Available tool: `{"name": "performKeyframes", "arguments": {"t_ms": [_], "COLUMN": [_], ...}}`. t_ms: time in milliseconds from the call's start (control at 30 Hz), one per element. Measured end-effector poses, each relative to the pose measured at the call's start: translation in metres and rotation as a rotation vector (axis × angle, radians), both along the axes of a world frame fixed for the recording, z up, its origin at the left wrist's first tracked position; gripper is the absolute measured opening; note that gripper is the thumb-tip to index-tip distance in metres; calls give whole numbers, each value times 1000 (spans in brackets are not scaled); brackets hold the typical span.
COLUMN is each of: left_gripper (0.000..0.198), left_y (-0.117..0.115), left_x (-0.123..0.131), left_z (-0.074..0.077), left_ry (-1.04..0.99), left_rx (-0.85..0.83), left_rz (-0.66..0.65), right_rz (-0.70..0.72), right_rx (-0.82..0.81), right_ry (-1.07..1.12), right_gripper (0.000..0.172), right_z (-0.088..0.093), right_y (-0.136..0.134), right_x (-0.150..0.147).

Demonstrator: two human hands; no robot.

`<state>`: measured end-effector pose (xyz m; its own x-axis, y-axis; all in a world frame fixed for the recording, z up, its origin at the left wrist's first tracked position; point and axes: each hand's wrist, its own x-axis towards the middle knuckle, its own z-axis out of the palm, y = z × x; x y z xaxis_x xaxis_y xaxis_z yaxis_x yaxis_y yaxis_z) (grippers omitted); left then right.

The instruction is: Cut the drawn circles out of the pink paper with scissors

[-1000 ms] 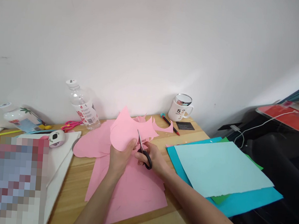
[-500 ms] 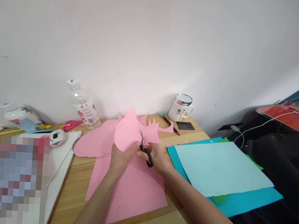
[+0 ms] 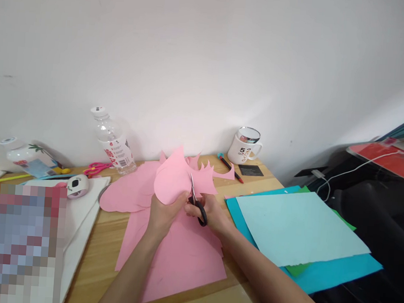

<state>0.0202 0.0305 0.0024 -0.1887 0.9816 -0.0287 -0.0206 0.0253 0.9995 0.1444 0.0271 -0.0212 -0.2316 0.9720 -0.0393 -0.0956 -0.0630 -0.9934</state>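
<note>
Setting: plain pale wall across the upper frame; wooden bench below it, reaching the bottom edge. A clear bottle stood left of centre and a white mug right of centre, both near the wall. A light blue sheet lay on other coloured sheets at lower right.

Work: the pink paper was held up at the middle of the frame, over a pile of pink sheets. The left hand was clamped on its lower edge, thumb on top. The right hand was closed around the black handles of the scissors, blades pointing up the frame along the rounded part's right side. A spiky waste edge stood just right of the blades. The hands were close beside each other; could not tell whether they touched, nor how far the blades were parted.

Notes on technique (judgement): steady scissors with the left hand turning the paper into them should give the smoothest curve. Short bites, not quite closing the tips, would likely avoid nicks. The left thumb lay near the blades and ought to be kept clear of their line.
</note>
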Motion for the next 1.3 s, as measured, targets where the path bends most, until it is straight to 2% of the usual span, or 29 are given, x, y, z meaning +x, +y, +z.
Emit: {"name": "performKeyframes", "arguments": {"t_ms": [233, 600, 733, 900, 1167, 1300], "left_gripper": [24, 22, 16, 12, 14, 15], "left_y": [1, 1, 0, -1, 1, 1], "left_x": [-1, -2, -1, -1, -3, -2], "left_z": [1, 0, 2, 4, 0, -2], "left_ry": [46, 63, 57, 49, 41, 21], "left_rx": [-3, 1, 2, 1, 16, 70], "left_rz": [34, 34, 35, 33, 29, 11], "right_rz": [-16, -9, -19, -23, -16, 20], "right_rx": [16, 11, -21, -55, -92, -98], "right_ry": [-60, -89, -136, -184, -227, -148], "right_gripper": [44, 39, 35, 41, 40, 31], "right_z": [-1, 1, 0, -1, -6, -7], "right_y": [1, 0, 0, -1, -1, -1], "right_x": [1, 2, 3, 3, 5, 2]}}
